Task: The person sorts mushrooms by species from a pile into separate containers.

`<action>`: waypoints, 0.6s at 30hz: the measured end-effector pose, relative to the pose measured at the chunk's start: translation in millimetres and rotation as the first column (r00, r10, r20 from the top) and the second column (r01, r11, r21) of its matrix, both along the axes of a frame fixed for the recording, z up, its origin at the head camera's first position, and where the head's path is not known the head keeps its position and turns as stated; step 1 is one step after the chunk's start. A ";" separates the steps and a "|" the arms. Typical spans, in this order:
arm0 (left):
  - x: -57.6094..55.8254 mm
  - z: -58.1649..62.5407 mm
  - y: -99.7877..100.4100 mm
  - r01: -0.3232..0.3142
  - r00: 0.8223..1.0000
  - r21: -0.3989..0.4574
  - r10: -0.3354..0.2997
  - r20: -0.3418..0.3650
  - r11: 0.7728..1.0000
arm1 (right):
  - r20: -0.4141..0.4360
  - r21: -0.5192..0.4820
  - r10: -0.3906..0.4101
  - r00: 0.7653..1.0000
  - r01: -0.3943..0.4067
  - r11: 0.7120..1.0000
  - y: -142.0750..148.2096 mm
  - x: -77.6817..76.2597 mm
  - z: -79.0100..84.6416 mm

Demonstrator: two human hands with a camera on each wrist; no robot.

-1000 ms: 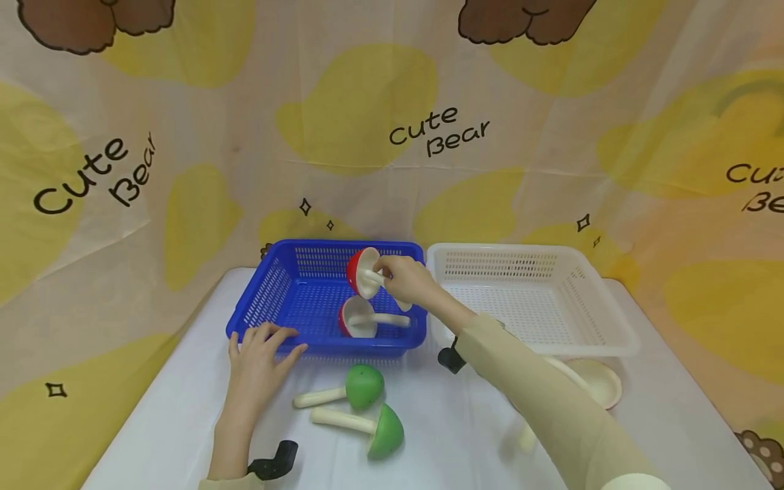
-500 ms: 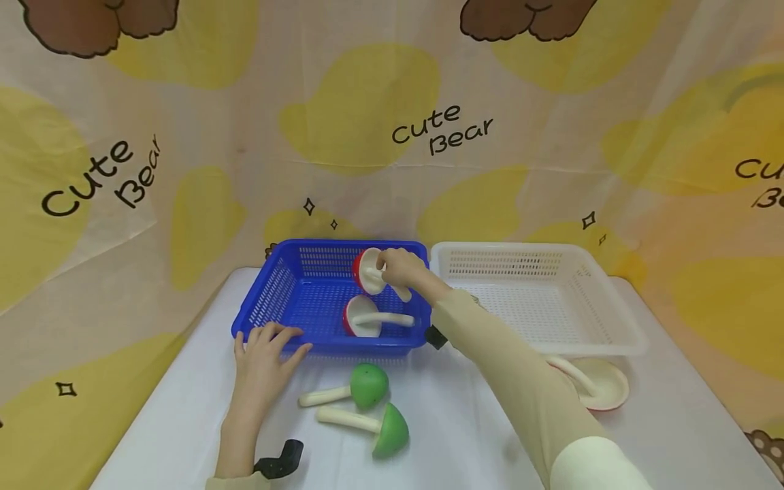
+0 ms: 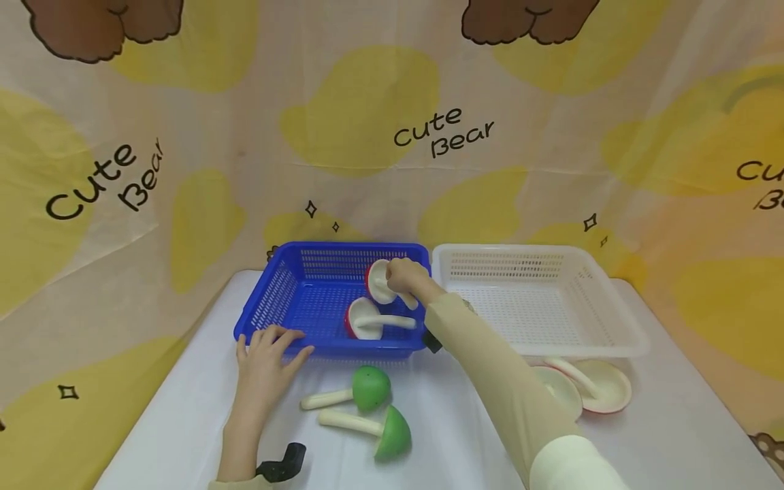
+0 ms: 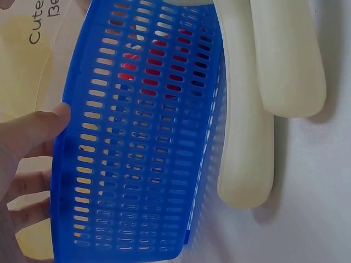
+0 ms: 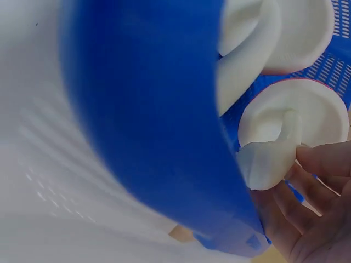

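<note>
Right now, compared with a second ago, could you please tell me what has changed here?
The right hand has lowered the red-capped, white-stemmed mushroom further into the blue perforated plastic basket, slightly rightward; no clear release shows. The left hand stays on the basket's rim; the second red-capped mushroom inside it and the two green-capped, white-stemmed mushrooms outside lie as before.

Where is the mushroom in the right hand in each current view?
Head: the mushroom, just below centre, in the right hand.
Left wrist: can't tell; red shows through the blue basket above centre.
Right wrist: the mushroom, right of centre.
Shared landmark: the blue basket, in all three.
</note>
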State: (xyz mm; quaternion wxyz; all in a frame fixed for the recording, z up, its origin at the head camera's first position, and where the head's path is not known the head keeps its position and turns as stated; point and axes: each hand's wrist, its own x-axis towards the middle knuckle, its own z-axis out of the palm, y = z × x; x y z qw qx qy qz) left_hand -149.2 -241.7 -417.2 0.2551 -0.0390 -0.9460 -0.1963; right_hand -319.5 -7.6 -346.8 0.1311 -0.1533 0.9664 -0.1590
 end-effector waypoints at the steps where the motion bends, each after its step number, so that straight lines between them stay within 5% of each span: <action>1: 0.1 -0.1 0.2 0.001 1.000 0.001 -0.001 0.000 1.000 | -0.003 0.004 0.003 1.000 -0.003 1.000 0.1 0.3 -1.3; 18: 0.9 1.0 -0.7 -0.004 1.000 0.003 0.003 0.020 1.000 | -0.052 0.112 0.078 0.996 -0.072 0.991 -2.4 10.5 -5.5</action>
